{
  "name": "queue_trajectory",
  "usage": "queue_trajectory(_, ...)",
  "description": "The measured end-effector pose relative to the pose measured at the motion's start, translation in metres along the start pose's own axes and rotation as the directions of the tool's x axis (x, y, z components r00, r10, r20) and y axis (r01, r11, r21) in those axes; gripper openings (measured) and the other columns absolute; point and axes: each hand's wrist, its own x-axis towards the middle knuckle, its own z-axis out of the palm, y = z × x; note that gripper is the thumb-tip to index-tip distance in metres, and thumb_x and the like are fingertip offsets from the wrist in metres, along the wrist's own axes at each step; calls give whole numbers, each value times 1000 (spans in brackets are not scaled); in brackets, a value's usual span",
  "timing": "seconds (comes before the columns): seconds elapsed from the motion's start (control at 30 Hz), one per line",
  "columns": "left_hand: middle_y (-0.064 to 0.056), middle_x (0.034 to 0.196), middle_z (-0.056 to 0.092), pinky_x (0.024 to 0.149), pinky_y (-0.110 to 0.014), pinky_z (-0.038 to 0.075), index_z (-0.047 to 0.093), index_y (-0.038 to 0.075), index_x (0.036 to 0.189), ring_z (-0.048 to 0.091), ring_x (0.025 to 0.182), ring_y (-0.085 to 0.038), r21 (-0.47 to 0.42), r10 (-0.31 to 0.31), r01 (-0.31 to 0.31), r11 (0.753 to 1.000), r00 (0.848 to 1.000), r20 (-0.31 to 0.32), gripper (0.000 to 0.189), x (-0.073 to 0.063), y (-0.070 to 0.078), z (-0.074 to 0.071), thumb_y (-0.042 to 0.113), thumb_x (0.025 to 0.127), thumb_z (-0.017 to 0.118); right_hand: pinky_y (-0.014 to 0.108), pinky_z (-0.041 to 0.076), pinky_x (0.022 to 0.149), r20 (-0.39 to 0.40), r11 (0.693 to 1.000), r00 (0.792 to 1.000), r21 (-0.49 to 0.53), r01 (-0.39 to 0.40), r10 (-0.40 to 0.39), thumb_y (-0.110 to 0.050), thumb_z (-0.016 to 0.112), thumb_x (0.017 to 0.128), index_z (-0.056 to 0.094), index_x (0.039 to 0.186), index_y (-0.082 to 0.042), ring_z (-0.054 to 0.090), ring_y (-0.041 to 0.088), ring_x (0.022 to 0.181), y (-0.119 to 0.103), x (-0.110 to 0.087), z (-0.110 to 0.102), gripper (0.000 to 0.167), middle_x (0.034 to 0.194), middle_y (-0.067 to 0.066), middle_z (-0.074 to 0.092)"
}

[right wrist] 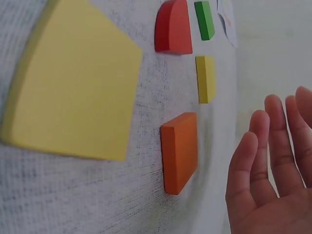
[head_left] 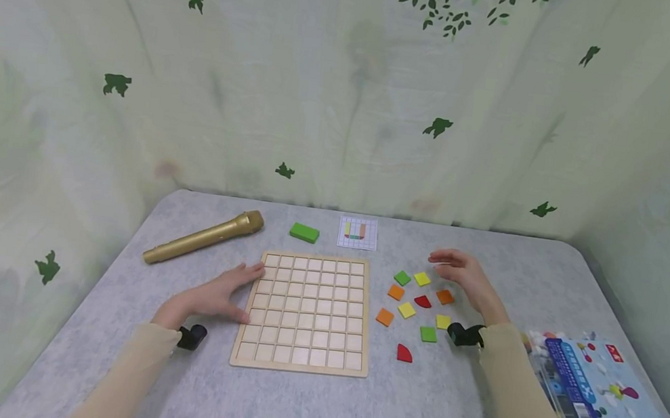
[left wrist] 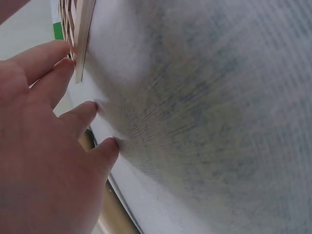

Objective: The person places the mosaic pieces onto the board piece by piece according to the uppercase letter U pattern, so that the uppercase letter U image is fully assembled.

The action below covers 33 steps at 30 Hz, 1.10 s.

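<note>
From my end I'm seeing the left hand (head_left: 214, 297) lying along the left edge of the pale wooden grid board (head_left: 304, 319), fingers stretched out and spread, touching the frame but gripping nothing. That board is sitting mid-tabletop (head_left: 199, 392), its cells showing bare. Over on the other side, the right hand (head_left: 464, 275) is hovering by the far end of the loose tiles, fingers relaxed, slightly bent, holding nothing. Nearest it, a yellow square tile (head_left: 422, 279) is lying just off the fingertips and an orange square tile (head_left: 445, 296) just below the palm; the right wrist view is showing clear space between fingers and tiles. I'm judging this as the picking stage, so I'm favouring a thumb-and-finger pinch on two opposite edges; pressing from above could be sending a flat tile skating. Neighbours are sitting near, so I'm wanting a narrow approach, straight down. I'm liking that left hand as a light brace, without any shove that could be turning the board. I'm also checking colours against the small white card (head_left: 358, 232) with its U-shaped pattern beyond the board, and I'm minding the red quarter-round tile (head_left: 423, 301), whose curve is probably needing a deliberate turn before setting down.
</note>
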Motion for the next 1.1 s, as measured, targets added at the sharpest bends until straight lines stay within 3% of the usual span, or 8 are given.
queue_trajectory(0.17, -25, 154, 15, 106, -68, 4, 25, -6, 148, 3, 138, -52, 59, -11, 10, 998, 1000, 5, 100, 0, -1, 2, 33, 74, 81, 42, 45, 93, 28, 997, 999, -69, -44, 46, -7, 53, 96, 56, 126, 2, 51, 33, 109, 3, 7, 3, 31, 128, 20, 55)
queue_trajectory(0.43, -20, 156, 16, 109, -63, 4, 23, -2, 150, 3, 140, -48, 74, -58, 58, 996, 998, 7, 100, 0, 1, 4, 36, 76, 79, 31, 48, 78, 36, 987, 996, -143, -78, 84, 3, 52, 90, 61, 119, 2, 55, 27, 90, 9, 16, 10, 31, 117, 19, 61)
queue_trajectory(0.83, -21, 156, 16, 109, -64, 5, 23, -2, 150, 4, 139, -49, 89, -64, 63, 994, 998, 5, 100, -2, 1, 5, 38, 77, 78, 34, 50, 81, 16, 964, 993, -240, -114, 121, 2, 56, 90, 63, 114, 0, 54, 29, 95, 7, 21, 17, 26, 117, 18, 59)
queue_trajectory(1.1, -19, 156, 15, 109, -64, 4, 22, 0, 151, 3, 140, -48, 83, -69, 68, 994, 998, 13, 100, 1, -1, 6, 40, 77, 77, 34, 49, 78, -18, 941, 991, -311, -135, 136, 8, 58, 86, 64, 107, 1, 51, 30, 93, 2, 22, 23, 23, 107, 16, 59)
